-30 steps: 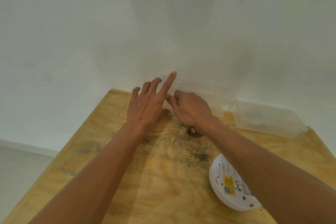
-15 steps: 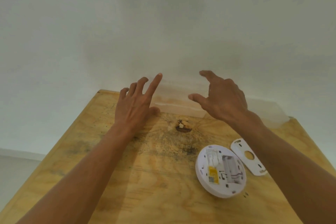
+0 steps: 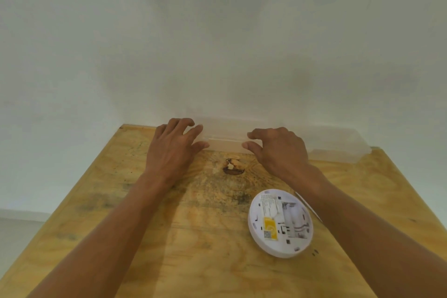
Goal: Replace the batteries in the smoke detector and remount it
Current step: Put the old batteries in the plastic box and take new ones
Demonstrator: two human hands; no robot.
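Note:
The white round smoke detector (image 3: 280, 222) lies back-up on the plywood table (image 3: 145, 237), at the right. Its battery bay is open and a yellow label shows. Beside it, a thin sliver of the white mounting plate (image 3: 308, 205) shows past my right forearm. A small clear plastic box (image 3: 225, 141) stands at the table's far edge against the wall. My left hand (image 3: 171, 147) grips the box's left end and my right hand (image 3: 275, 150) grips its right end, with thumbs and fingers curled on it. What the box holds cannot be made out.
A second, larger clear plastic container (image 3: 338, 144) stands against the white wall (image 3: 217, 43) at the back right. A dark knot (image 3: 232, 167) marks the wood just in front of the small box. The floor (image 3: 19, 225) shows past the table's left edge.
My right hand has come down from the air onto the box's right end. My left hand's fingers have curled from pointing onto its left end. The view has shifted slightly.

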